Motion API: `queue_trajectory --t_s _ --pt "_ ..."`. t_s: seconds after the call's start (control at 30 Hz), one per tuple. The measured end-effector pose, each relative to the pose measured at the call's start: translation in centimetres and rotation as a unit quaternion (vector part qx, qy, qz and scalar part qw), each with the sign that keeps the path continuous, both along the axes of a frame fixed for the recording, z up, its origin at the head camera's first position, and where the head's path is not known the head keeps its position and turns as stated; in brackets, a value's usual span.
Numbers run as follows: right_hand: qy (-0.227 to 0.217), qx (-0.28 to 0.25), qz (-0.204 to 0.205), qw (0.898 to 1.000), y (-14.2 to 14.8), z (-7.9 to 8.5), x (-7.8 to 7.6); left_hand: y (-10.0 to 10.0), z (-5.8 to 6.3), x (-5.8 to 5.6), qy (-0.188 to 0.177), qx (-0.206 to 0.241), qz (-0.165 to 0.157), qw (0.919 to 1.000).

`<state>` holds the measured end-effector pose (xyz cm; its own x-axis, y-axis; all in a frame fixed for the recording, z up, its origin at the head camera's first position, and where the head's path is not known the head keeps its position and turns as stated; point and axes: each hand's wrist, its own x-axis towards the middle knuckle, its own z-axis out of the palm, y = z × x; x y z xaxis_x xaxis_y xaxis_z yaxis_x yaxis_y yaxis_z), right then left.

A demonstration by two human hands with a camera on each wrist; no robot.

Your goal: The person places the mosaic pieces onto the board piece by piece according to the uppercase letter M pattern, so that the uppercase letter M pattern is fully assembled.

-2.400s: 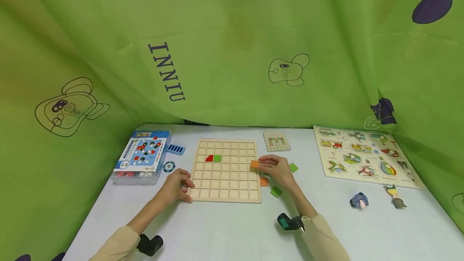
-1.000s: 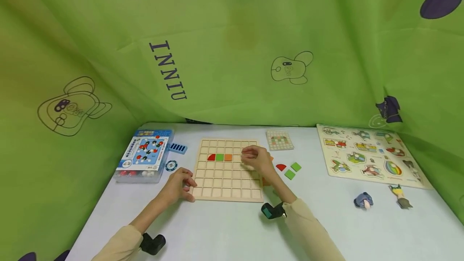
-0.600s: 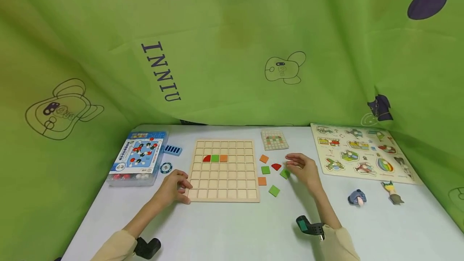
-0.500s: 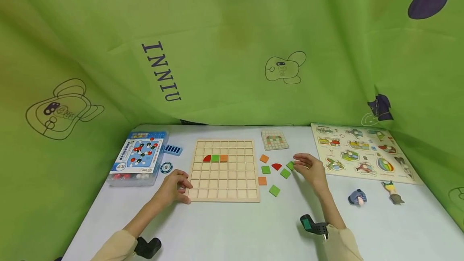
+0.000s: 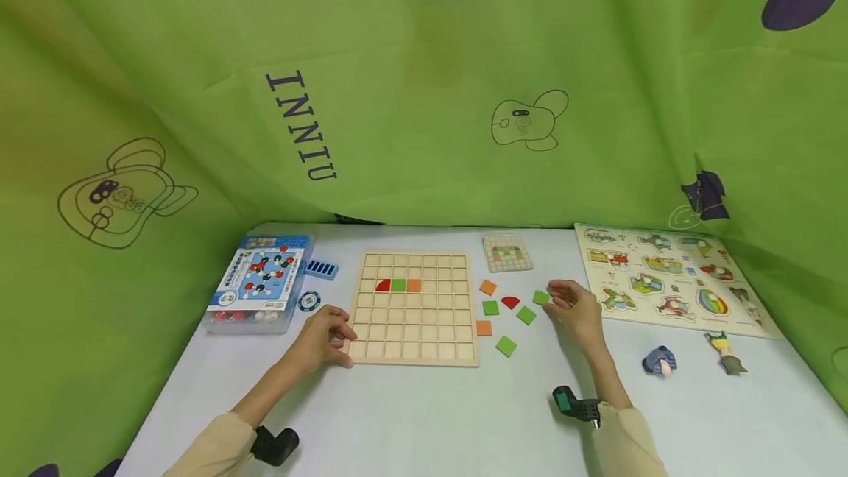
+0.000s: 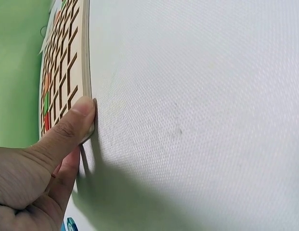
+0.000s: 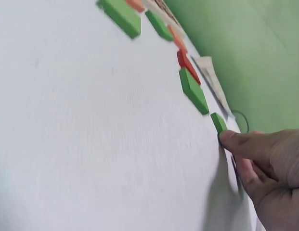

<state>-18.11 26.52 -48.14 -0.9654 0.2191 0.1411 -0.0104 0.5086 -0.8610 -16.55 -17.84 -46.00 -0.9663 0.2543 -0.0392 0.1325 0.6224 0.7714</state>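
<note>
A wooden grid board [image 5: 415,327] lies on the table. Its slots hold a red quarter-round tile [image 5: 383,285], a green square tile [image 5: 398,285] and an orange square tile [image 5: 414,285] in one row. My left hand [image 5: 321,337] grips the board's near left corner, thumb on the frame and fingers along its side. Right of the loose pieces, my right hand [image 5: 578,313] pinches a green square tile [image 7: 218,122] by its edge between thumb and fingers. Part of that tile hides behind the thumb in the right wrist view.
Loose green, orange and red tiles [image 5: 510,302] lie right of the board. Behind them is a pattern card [image 5: 507,253]. A boxed molecule kit [image 5: 260,278] stands left; a picture puzzle board [image 5: 672,282] and two small figures [image 5: 659,361] lie right.
The orange tile that my right hand held now sits on the board beside the green one. My right hand has moved right to another green tile. My left hand stays at the corner.
</note>
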Motion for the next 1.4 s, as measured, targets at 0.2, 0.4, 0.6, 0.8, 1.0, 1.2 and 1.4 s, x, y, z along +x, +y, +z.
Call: queue_trajectory --t_s 0.2,0.4,0.6,0.8,1.0,1.2,1.4 --pt "-0.007 0.052 0.031 0.998 1.2 0.0 0.1 0.0 0.0 0.0 0.004 -0.001 -0.003 1.0" --pt "0.011 0.071 0.058 0.996 1.8 0.0 -0.2 0.0 0.1 0.0 0.002 0.014 -0.006 0.9999" --pt "0.004 0.005 0.084 0.996 1.8 -0.1 0.0 0.1 0.2 0.1 -0.004 0.015 -0.001 0.9999" --pt "-0.013 -0.064 0.11 0.992 1.0 -0.3 -0.2 0.0 -0.1 0.0 -0.001 0.011 0.0 0.9999" --pt "-0.018 -0.095 0.127 0.987 -0.9 0.2 -0.7 0.0 -0.3 -0.1 -0.005 0.012 0.003 0.9999" --pt "-0.026 -0.114 0.135 0.984 -3.2 0.4 -1.5 0.1 -0.2 0.0 -0.007 0.012 0.006 0.9999" --pt "-0.033 -0.128 0.146 0.98 -5.8 0.8 -2.3 0.3 0.1 0.0 -0.012 0.007 0.012 0.9998"
